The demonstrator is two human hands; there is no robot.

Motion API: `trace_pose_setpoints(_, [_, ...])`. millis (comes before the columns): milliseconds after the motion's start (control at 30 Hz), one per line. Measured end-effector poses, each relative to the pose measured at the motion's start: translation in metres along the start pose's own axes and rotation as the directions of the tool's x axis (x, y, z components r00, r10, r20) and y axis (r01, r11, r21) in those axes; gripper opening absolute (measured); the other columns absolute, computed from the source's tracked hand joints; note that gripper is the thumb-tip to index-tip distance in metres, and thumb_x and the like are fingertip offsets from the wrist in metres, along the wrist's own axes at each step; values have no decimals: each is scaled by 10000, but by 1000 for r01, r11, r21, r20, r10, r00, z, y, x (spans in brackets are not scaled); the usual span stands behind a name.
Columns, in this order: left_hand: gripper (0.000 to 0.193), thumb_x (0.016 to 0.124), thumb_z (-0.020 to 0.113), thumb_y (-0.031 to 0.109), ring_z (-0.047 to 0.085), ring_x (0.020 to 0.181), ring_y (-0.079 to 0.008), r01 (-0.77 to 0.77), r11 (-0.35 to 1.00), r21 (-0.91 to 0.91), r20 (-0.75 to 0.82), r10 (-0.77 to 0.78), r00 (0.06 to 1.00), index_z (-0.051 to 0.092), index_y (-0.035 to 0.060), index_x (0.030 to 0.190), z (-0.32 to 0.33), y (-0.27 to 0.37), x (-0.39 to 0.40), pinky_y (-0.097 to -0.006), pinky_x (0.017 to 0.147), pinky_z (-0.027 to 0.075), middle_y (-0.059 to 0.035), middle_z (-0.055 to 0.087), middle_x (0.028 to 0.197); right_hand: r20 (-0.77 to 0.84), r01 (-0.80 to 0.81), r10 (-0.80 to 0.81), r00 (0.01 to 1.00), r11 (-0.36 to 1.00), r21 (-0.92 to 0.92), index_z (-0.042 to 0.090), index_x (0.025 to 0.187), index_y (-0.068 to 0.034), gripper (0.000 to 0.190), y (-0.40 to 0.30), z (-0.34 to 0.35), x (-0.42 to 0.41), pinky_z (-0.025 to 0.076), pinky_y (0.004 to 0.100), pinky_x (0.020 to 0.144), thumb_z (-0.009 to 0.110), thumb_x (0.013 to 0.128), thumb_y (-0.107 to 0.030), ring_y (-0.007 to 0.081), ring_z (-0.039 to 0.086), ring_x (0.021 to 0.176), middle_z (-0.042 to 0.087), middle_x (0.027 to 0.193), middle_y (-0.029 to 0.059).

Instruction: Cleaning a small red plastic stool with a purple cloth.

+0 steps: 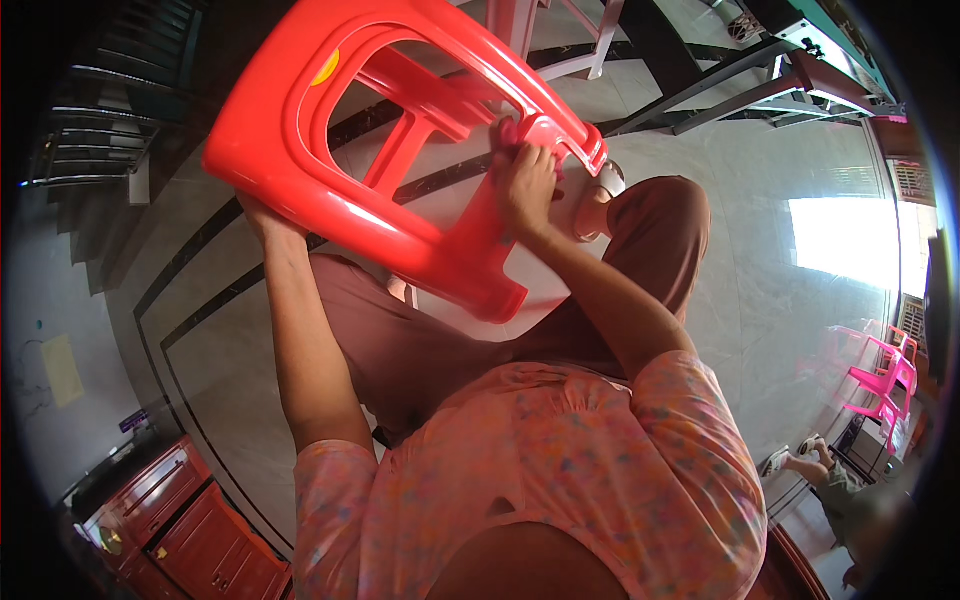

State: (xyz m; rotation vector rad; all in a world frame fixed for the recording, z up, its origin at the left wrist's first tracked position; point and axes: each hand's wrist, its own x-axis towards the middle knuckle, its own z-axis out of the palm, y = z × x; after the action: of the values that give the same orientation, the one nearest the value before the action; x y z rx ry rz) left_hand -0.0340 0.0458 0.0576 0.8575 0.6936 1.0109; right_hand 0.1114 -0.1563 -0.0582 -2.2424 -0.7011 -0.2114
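A red plastic stool (255, 112) is tilted in front of my knees, with a yellow sticker (326, 67) on its surface. My left hand (262, 214) grips its near left edge; the fingers are hidden beneath the plastic. Across the large opening, my right hand (529, 176) presses a dark pink cloth (508, 135) against a leg of the stool. Fingers are bent over the cloth, and part of it shows beyond them. One end of the stool hangs between my thighs.
A pale pink plastic stool (514, 30) stands beyond the red one. Metal table legs (735, 82) are at the upper right, stair railings (105, 112) at the left. A red wooden cabinet (217, 540) is lower left. Pink chairs (881, 379) and another person (847, 495) are at the right.
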Motion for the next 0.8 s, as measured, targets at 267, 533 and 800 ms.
trace_pose_setpoints(267, [460,885,359,360,482,1067,-236,6,1000,-1,8,-6,1000,403,31,1204,2,-1,1,-382,911,406,-115,459,1194,161,482,-517,841,851,210,486,908,-24,281,-22,-13,-113,324,367,631,567,669,-147,256,455,722,462,790,105])
trace_pose_setpoints(533, [473,897,330,368,475,1081,-244,30,999,-13,49,-29,998,369,49,1244,5,3,-4,-385,923,398,-102,449,1222,117,630,-653,748,755,183,518,944,-70,286,-57,-6,-51,340,335,645,503,674,-165,224,467,754,474,832,79])
trace_pose_setpoints(800, [524,888,303,408,447,1109,-266,69,996,-64,153,-59,986,351,34,1252,-2,-3,-3,-406,929,385,-119,431,1236,47,689,-712,701,693,212,493,985,-79,302,-113,4,-6,358,354,654,556,710,-186,245,469,764,459,856,93])
